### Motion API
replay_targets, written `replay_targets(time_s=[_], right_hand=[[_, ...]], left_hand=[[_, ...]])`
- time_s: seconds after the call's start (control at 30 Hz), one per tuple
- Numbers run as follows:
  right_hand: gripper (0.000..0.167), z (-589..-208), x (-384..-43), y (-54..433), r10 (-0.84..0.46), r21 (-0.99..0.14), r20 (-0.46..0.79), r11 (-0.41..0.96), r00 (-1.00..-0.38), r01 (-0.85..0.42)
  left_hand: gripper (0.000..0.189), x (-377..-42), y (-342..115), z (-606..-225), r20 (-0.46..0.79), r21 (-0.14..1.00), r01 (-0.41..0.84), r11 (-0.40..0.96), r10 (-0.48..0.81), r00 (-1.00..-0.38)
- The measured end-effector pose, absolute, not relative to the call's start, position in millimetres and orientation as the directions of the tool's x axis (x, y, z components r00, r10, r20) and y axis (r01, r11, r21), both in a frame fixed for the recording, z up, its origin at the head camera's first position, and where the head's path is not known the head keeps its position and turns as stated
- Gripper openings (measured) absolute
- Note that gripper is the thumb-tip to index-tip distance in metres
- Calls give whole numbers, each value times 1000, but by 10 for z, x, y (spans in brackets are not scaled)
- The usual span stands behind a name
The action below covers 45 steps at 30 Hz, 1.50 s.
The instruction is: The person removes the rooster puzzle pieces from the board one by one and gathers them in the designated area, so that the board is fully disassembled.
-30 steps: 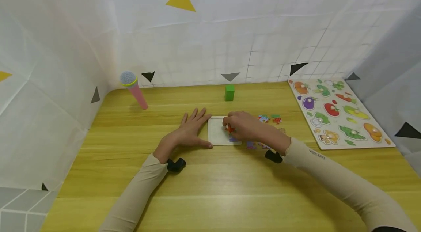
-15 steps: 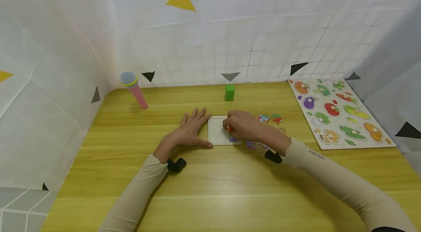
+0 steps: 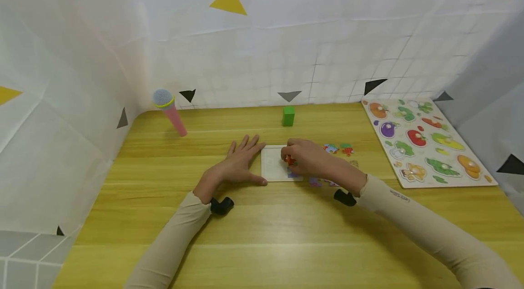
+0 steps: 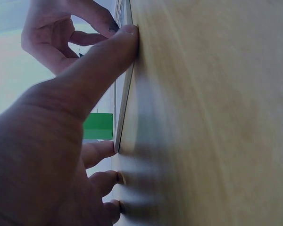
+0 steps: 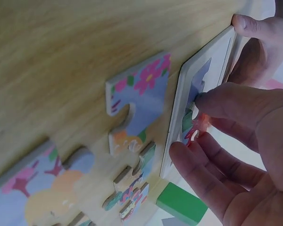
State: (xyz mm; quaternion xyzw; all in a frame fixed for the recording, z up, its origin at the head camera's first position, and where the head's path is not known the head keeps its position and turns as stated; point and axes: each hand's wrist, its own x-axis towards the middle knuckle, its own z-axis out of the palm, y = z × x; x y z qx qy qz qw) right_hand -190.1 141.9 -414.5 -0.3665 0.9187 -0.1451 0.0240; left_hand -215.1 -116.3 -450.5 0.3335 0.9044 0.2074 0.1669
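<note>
A small white puzzle tray lies flat on the table. Spread at its left side is my left hand, with straight fingers; the thumb and index fingertips touch the tray's edge. Over the tray's right part, my right hand pinches a red jigsaw piece between thumb and fingers. A blue-purple piece sits inside the tray beneath that hand. Just right of the tray are several loose jigsaw pieces, printed with flowers on blue and orange, partly covered by the right hand and wrist in the head view.
Behind the tray stands a green block. A pink toy microphone is at the back left. On the right lies a vegetable peg puzzle board. White patterned cloth closes off the table's back and sides.
The head view has shifted slightly, moving the scene a little to the right. Both hands keep nearly the same places at the tray, the right still pinching the red jigsaw piece.
</note>
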Motion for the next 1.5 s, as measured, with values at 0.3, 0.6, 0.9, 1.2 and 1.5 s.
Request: replay_targets(time_s=[0.3,0.6,0.9,1.2,1.5], right_hand=[[18,-4127,-1870,1463,-672,-322,83,680,-735,-658],[18,-4073,-1805,1571,-629,-329,126,703,-767,-630],[18,-4009,-1705,1723,-628,-367,158,679,-762,-636],[22,-3957,-1636,1859,-608,-358,167,696,-776,-623],[23,-3955,-1595,2090,-573,-310,143,748,-807,-586]], left_hand=[[114,-2138,-1142,-4496,-168,484,531,696,669,-724],[114,-2131,-1135,-4506,-165,485,534,693,672,-722],[113,-2125,-1131,-4494,-163,492,530,691,671,-723],[114,-2129,-1142,-4490,-162,483,528,699,663,-731],[113,-2125,-1133,-4467,-161,488,530,694,668,-727]])
